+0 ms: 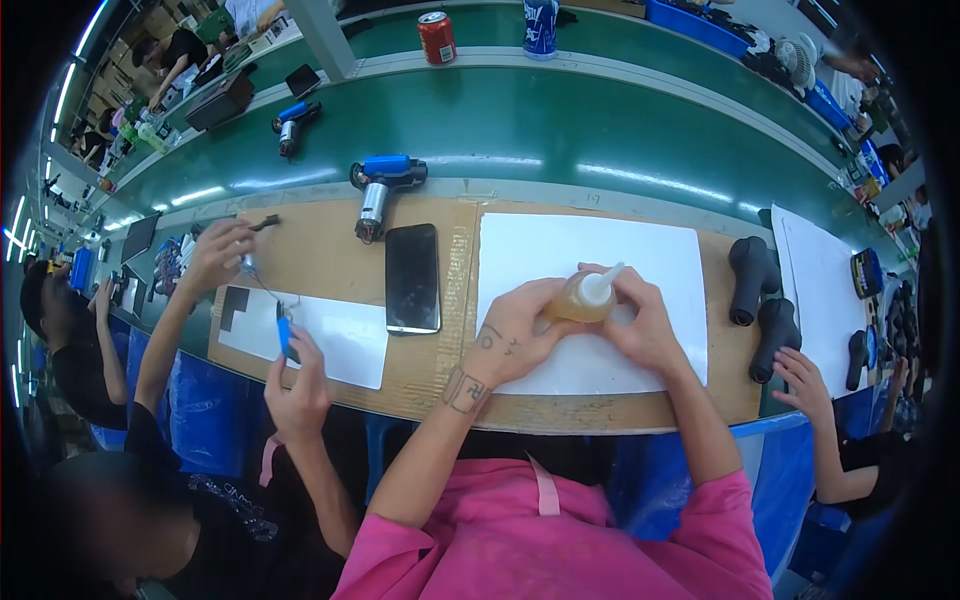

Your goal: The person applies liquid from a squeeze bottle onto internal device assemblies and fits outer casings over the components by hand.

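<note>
A squeeze bottle [580, 303] of amber liquid, with a white pointed nozzle tilted up to the right, is held between my two hands. My left hand [522, 330] wraps its left side, fingers closed against it. On the other side, my right hand [643, 318] curls round the bottle with the thumb near the front. Both hands are over a white sheet [630, 245] on the cardboard [460, 385]. What the fingertips do behind the bottle is hidden.
Left of the sheet lie a black phone [412, 277] and a blue-and-silver motor assembly [374, 200]. A co-worker's hands [300, 390] hold a small blue part. At right, another person's hand [803, 385] touches a dark massage-gun-shaped casing [777, 335]. Cans [437, 38] stand on the far ledge.
</note>
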### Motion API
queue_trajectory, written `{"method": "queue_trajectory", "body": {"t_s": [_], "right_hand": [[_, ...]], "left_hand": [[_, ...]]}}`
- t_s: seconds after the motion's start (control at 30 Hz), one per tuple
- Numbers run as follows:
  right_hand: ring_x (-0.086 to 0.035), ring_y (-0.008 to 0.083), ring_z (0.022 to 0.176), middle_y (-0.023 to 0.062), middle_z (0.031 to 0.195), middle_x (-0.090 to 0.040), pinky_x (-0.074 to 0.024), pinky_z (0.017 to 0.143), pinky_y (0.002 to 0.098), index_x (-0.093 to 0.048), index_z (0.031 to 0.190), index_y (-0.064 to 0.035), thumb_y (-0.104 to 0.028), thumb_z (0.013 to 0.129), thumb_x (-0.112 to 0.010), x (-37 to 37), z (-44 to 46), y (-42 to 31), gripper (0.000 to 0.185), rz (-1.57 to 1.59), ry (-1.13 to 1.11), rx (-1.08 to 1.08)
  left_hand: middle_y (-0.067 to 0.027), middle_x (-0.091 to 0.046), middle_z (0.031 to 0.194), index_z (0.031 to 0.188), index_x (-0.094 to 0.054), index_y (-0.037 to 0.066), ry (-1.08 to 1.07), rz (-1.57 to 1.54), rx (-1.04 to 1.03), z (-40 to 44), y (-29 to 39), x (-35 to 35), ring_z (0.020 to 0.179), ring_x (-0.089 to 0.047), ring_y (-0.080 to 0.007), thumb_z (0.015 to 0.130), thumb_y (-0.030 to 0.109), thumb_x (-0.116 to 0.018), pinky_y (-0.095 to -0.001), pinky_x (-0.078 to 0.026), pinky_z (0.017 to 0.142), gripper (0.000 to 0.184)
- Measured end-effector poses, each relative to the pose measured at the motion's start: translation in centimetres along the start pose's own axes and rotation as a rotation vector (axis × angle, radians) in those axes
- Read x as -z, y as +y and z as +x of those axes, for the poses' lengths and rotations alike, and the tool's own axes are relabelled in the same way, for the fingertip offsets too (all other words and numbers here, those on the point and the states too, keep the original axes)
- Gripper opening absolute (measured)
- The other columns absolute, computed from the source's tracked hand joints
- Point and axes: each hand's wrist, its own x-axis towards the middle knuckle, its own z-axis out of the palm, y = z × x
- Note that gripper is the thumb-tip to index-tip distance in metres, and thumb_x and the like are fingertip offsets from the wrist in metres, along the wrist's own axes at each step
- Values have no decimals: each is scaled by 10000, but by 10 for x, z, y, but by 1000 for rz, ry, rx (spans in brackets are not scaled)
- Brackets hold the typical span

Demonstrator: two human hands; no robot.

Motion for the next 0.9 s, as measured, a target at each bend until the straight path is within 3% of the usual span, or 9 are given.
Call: {"method": "queue_trajectory", "body": {"t_s": [0.1,0.17,0.23,0.3,0.4,0.57,0.67,0.8,0.9], "right_hand": [[-604,256,1182,91,1251,-704,-513,982,364,-651,1335,-29,-22,775,-783,-1,-6,23,575,284,75,-215],[-616,243,1164,93,1262,-701,-511,975,358,-654,1332,-31,-27,791,-774,-3,-6,31,554,348,100,-189],[-640,218,1126,97,1284,-695,-505,961,346,-660,1326,-35,-37,822,-755,-3,-6,35,513,459,119,-117],[-648,213,1116,106,1290,-690,-504,960,347,-647,1339,-30,-56,825,-770,3,-6,23,530,458,99,-68],[-664,203,1096,122,1302,-678,-502,959,349,-620,1367,-19,-94,831,-801,6,1,-6,570,453,64,43],[-638,233,1196,147,1295,-666,-471,1068,375,-588,1335,32,-106,853,-795,-3,-2,-19,542,239,43,-38],[-623,250,1232,169,1349,-633,-485,1061,382,-573,1330,41,-96,845,-802,4,-9,-13,553,98,-152,-85],[-623,253,1235,167,1330,-645,-514,1028,383,-627,1252,24,-98,825,-827,1,-11,-20,487,356,186,18],[-627,307,1181,137,1299,-666,-460,1061,449,-692,1198,-51,-241,763,-910,3,-4,-17,522,648,441,-30]], "left_hand": [[-171,-711,1211,1234,-691,20,26,123,-74,-30,14,4,1104,-691,-312,835,182,-822,-384,-553,933,450],[-170,-707,1230,1256,-685,19,20,185,-117,-41,16,4,1113,-692,-295,848,178,-815,-371,-550,946,457],[-176,-693,1259,1284,-666,21,6,118,24,-48,15,2,1146,-678,-296,849,170,-812,-372,-545,960,483],[-178,-686,1273,1299,-657,21,10,81,97,-46,15,0,1163,-671,-297,849,166,-810,-372,-542,967,497],[-171,-699,1245,1264,-683,26,298,-8,30,-16,19,-8,1121,-686,-295,843,145,-805,-349,-556,907,454],[-171,-727,1117,1182,-719,47,269,200,-150,-11,10,-14,964,-705,-316,845,134,-780,-365,-560,791,353],[-89,-770,955,1099,-747,30,79,66,-11,-21,9,-3,849,-720,-183,846,107,-779,-276,-511,711,267],[-63,-766,854,1063,-752,32,183,-129,126,-18,2,-8,774,-704,-134,865,103,-764,-265,-499,703,211],[-56,-760,823,1051,-756,34,187,-44,77,-18,5,-9,746,-699,-125,880,103,-754,-259,-501,706,185]]}}
